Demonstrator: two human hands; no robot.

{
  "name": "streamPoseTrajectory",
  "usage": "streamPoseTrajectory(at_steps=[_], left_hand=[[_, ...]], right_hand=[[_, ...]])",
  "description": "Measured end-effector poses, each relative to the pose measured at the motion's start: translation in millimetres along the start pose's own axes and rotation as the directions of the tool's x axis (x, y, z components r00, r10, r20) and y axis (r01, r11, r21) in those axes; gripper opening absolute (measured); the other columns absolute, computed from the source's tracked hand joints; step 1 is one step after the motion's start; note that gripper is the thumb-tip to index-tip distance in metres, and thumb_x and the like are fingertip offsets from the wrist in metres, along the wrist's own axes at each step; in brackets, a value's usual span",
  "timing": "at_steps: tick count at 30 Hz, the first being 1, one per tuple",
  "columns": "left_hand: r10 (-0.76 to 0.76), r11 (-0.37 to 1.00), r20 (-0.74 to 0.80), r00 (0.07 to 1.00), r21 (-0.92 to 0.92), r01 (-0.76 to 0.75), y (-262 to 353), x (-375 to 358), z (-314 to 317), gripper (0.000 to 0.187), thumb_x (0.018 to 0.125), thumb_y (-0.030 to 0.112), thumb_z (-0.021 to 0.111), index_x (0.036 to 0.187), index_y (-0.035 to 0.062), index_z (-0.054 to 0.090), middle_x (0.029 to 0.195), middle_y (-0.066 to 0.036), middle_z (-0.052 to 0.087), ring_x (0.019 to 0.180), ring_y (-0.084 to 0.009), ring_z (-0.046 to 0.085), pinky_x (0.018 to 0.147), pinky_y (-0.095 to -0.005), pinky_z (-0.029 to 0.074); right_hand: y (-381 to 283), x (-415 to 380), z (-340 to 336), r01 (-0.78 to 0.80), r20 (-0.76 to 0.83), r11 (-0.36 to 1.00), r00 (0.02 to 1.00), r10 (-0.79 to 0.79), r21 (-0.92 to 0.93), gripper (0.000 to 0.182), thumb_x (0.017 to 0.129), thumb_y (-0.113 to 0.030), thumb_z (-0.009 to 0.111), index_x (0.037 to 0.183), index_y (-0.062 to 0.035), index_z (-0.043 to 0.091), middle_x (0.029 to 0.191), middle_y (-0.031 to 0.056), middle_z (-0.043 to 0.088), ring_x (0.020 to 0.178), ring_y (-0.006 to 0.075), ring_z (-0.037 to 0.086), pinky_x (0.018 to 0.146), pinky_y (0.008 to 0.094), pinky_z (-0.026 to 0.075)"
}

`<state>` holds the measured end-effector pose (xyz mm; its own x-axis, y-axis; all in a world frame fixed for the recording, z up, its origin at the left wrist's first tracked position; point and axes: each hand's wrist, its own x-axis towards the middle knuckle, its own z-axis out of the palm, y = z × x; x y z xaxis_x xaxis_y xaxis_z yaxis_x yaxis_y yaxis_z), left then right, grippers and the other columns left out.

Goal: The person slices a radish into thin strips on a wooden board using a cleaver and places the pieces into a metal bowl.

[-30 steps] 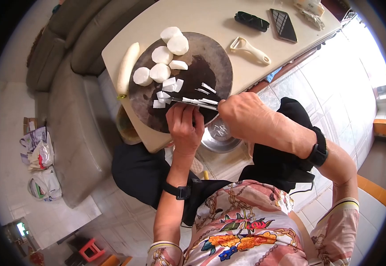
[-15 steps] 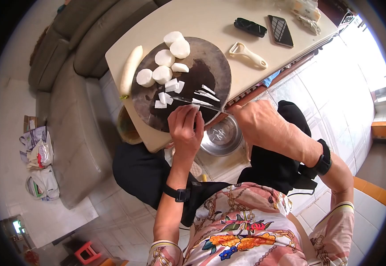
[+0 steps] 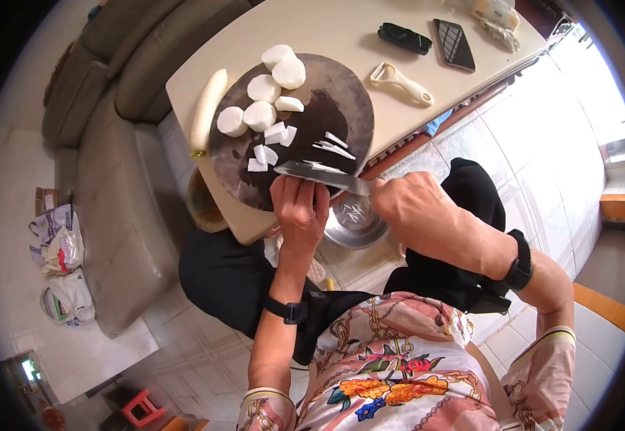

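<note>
My right hand (image 3: 416, 208) is closed round the handle of a kitchen knife (image 3: 319, 174). The blade lies tilted across the near part of a round, dark cutting board (image 3: 255, 190). Just behind the blade, my left hand (image 3: 299, 205) presses its curled fingers on the board; the white radish piece under them is mostly hidden by blade and fingers. Beyond the knife lie thin radish strips (image 3: 335, 149) and small radish slices (image 3: 275, 134). Thick round radish chunks (image 3: 260, 116) sit at the board's far left. A long white radish (image 3: 209, 111) rests on the table beside the board.
A metal bowl (image 3: 357, 235) holding cut strips stands below the table edge. On the table (image 3: 327, 25) are a peeler (image 3: 402, 83), a black case (image 3: 405, 39) and a phone (image 3: 454, 44). A grey sofa (image 3: 122, 215) stands at left.
The knife blade has tilted flatter, showing its broad side, and its tip has shifted slightly left and nearer to me. My left hand stays nearly in place.
</note>
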<state>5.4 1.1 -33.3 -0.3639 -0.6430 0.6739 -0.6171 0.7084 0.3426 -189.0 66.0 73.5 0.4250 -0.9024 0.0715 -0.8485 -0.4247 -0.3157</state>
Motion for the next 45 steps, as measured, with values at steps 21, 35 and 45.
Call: streamPoseTrajectory(at_steps=[21,35,45], left_hand=[[0.046,0.999,-0.003,0.999,-0.012,-0.046,-2,0,-1,0.018,0.075,0.001,0.065,0.093,-0.0011,0.066,0.096,-0.015,0.062,0.089,-0.0366,0.057,0.08,-0.0441,0.047],[0.031,0.999,-0.043,0.999,-0.038,-0.032,-2,0,-1,0.018,0.07,-0.001,0.069,0.088,0.0006,0.067,0.092,-0.012,0.063,0.086,-0.0317,0.057,0.08,-0.0409,0.045],[0.027,0.994,0.006,1.0,-0.107,-0.026,-4,-2,-9,0.018,0.073,-0.001,0.067,0.092,-0.0025,0.067,0.093,-0.013,0.063,0.094,-0.0341,0.058,0.085,-0.0421,0.047]], right_hand=[[-17,9,16,-0.063,0.017,0.996,0.998,0.064,-0.071,0.006,0.068,-0.001,0.061,0.071,0.0031,0.059,0.065,0.0165,0.063,0.065,0.0308,0.068,0.055,0.0383,0.052],[-17,-6,1,-0.073,0.078,0.994,0.994,0.08,-0.084,0.005,0.068,-0.002,0.061,0.07,0.0024,0.058,0.062,0.0139,0.062,0.06,0.0305,0.066,0.053,0.038,0.051],[-16,1,11,-0.082,-0.079,0.996,0.994,0.08,-0.023,0.007,0.07,-0.002,0.061,0.073,0.004,0.059,0.06,0.0154,0.061,0.058,0.0318,0.066,0.052,0.0389,0.051]])
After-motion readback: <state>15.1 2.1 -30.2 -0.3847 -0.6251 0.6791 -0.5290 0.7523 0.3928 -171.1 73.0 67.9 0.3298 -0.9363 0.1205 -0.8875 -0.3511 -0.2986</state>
